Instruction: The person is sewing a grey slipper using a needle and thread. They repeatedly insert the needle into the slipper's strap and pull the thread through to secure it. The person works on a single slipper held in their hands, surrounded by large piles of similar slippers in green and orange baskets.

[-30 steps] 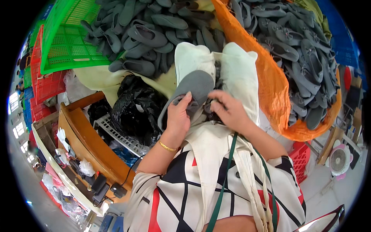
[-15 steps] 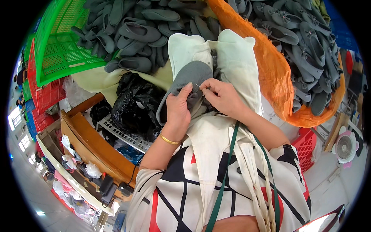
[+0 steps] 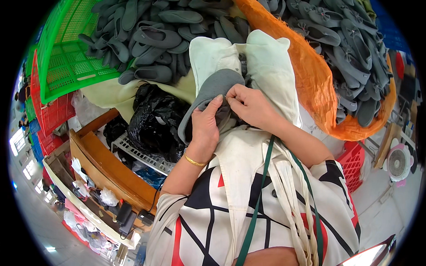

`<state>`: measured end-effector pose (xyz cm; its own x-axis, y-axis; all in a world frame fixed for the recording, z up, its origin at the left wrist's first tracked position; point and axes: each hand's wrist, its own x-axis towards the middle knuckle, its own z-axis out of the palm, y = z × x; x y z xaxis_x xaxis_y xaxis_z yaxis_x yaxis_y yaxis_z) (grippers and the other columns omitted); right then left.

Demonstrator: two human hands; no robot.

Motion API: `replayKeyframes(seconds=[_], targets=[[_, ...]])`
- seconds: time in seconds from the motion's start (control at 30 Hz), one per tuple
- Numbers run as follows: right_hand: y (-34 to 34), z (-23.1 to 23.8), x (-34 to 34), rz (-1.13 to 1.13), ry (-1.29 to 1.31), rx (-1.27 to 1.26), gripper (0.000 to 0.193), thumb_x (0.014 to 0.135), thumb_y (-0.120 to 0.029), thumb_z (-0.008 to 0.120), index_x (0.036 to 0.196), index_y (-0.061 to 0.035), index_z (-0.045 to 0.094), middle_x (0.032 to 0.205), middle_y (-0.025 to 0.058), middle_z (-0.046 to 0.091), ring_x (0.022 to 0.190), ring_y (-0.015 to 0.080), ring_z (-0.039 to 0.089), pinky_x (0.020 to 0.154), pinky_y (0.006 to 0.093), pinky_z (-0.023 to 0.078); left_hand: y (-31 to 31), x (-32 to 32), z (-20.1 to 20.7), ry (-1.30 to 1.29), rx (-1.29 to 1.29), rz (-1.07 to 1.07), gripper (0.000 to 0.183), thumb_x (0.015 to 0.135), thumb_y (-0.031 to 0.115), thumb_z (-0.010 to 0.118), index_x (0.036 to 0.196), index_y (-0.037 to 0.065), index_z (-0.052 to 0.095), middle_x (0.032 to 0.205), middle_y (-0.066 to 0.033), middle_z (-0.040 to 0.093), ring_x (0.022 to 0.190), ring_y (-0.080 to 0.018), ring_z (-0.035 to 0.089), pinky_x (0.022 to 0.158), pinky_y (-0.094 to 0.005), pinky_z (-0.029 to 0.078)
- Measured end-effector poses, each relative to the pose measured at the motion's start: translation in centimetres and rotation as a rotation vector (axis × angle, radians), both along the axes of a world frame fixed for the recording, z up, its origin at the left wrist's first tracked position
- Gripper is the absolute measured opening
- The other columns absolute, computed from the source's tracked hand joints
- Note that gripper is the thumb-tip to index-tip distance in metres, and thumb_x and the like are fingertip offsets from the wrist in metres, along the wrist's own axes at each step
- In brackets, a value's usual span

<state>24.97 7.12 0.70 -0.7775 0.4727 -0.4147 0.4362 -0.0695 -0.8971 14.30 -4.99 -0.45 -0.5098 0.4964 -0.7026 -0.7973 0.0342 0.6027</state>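
While my left hand (image 3: 206, 126) grips the grey shoe (image 3: 218, 84) over my lap's left edge (image 3: 200, 55), my right hand (image 3: 250, 106) curls at its opening, grasp indeterminate; slack left grip could cause slippage.

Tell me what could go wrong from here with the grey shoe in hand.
First, the left hand grips close to where the right hand pinches at the grey fabric slip-on shoe; if those fingertips hold something sharp, too small to make out here, it might prick the left thumb.

Second, the shoe is held above white cloth covering the knees; should the left grip loosen, it might slide off toward the crumpled, shiny black plastic bag.
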Motion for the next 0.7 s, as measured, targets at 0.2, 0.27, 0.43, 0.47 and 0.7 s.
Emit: replayKeyframes(seconds=[0.2, 0.27, 0.43, 0.47, 0.7], targets=[[-1.0, -1.9, 0.8, 0.003, 0.122, 0.206, 0.009, 0.094, -0.008, 0.057, 0.103, -0.0033, 0.058, 0.077, 0.0092, 0.062, 0.064, 0.0173, 0.055, 0.061, 0.0309, 0.046, 0.3, -0.3, 0.0, 0.01, -0.005, 0.019, 0.019, 0.087, 0.006, 0.073, 0.104, 0.0, 0.068, 0.099, -0.0061, 0.07, 0.087, -0.014, 0.065, 0.082, -0.0281, 0.051], [-1.0, -2.0, 1.0, 0.021, 0.127, 0.239, 0.01, 0.095, -0.008, 0.057, 0.105, -0.0042, 0.057, 0.079, 0.0112, 0.063, 0.065, 0.0209, 0.058, 0.062, 0.0324, 0.048, 0.2, -0.5, -0.2, 0.004, -0.021, 0.003, 0.019, 0.087, 0.006, 0.073, 0.104, 0.0, 0.068, 0.099, -0.0056, 0.07, 0.087, -0.0137, 0.064, 0.082, -0.0281, 0.051], [-1.4, -2.7, 1.3, 0.025, 0.167, 0.311, 0.013, 0.095, -0.008, 0.057, 0.108, -0.0057, 0.056, 0.081, 0.0139, 0.064, 0.067, 0.0271, 0.062, 0.063, 0.0355, 0.049, 0.4, -0.7, -0.5, -0.016, -0.027, 0.012, 0.017, 0.087, 0.006, 0.072, 0.102, 0.001, 0.068, 0.096, -0.0037, 0.069, 0.086, -0.0127, 0.063, 0.08, -0.0277, 0.05], [-1.4, -2.8, 1.3, 0.024, 0.175, 0.32, 0.013, 0.096, -0.008, 0.057, 0.108, -0.0057, 0.056, 0.082, 0.014, 0.064, 0.067, 0.0279, 0.063, 0.063, 0.0362, 0.049, 0.5, -0.7, -0.5, -0.022, -0.037, 0.014, 0.016, 0.087, 0.006, 0.072, 0.102, 0.001, 0.068, 0.095, -0.0033, 0.068, 0.085, -0.0126, 0.062, 0.08, -0.0277, 0.05], [-2.0, -2.1, 0.4, -0.069, 0.139, 0.298, 0.014, 0.094, -0.01, 0.058, 0.106, -0.0058, 0.051, 0.076, 0.0203, 0.064, 0.074, 0.0401, 0.065, 0.064, 0.0465, 0.05, 0.3, -0.9, -0.8, -0.013, -0.021, -0.009, 0.015, 0.087, 0.006, 0.071, 0.099, -0.003, 0.069, 0.098, -0.0072, 0.071, 0.088, -0.0144, 0.066, 0.081, -0.0285, 0.053]])
